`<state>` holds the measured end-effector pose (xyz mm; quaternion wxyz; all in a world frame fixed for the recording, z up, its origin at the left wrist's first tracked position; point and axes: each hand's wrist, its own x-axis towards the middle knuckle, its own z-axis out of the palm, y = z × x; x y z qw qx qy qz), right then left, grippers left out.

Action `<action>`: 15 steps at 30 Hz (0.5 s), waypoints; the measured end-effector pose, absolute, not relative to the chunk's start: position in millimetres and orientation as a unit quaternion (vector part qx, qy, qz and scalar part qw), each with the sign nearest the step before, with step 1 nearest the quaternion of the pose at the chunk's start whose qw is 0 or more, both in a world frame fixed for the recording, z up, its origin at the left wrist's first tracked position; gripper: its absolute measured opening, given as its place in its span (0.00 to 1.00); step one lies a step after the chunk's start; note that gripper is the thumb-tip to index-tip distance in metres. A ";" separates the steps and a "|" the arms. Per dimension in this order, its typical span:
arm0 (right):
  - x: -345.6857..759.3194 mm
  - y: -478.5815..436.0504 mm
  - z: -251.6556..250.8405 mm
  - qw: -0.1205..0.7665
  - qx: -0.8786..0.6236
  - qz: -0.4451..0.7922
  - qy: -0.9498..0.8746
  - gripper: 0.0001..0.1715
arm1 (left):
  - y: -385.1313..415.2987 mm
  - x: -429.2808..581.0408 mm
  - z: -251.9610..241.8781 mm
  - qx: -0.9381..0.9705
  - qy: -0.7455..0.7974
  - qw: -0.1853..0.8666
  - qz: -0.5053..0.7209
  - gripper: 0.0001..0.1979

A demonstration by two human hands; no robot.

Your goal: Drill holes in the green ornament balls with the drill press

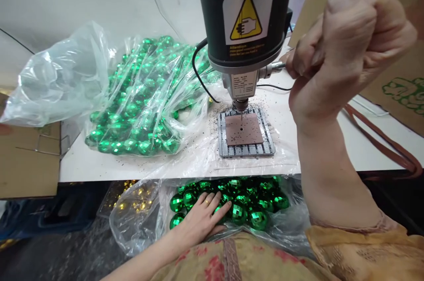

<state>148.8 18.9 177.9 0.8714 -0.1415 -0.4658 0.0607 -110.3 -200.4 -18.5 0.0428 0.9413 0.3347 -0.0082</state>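
My right hand (344,47) is closed round the feed handle (276,67) of a small bench drill press (243,16). Under its chuck, a thin drill bit (241,117) points down at a brown square plate (238,136) with a dark hole in it. This plate lies on the grey slotted base (247,151) of the press. Down at my lap, my left hand (207,212) lies with fingers stretched out over shiny green faceted balls (239,212) in an open clear plastic bag (132,228). Part of its thumb is hidden.
A clear bag full of green faceted balls (142,91) stands on the white table (109,170), left of the press. Dark shavings lie around the base. Cardboard boxes (29,161) stand left and right (391,51). Gold balls (139,199) show below the table edge.
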 end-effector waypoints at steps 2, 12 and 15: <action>150.2 19.0 176.9 0.871 -0.127 0.071 -0.470 0.26 | -195.8 -111.7 -10.0 0.949 0.313 0.046 0.018 0.29; 149.3 11.1 176.6 0.869 -0.157 0.100 -0.458 0.23 | -0.4 -129.6 56.9 0.818 0.541 -0.009 0.194 0.18; 151.8 14.9 173.7 0.872 -0.151 0.096 -0.456 0.24 | 68.7 -131.7 58.6 0.747 0.660 0.008 0.087 0.23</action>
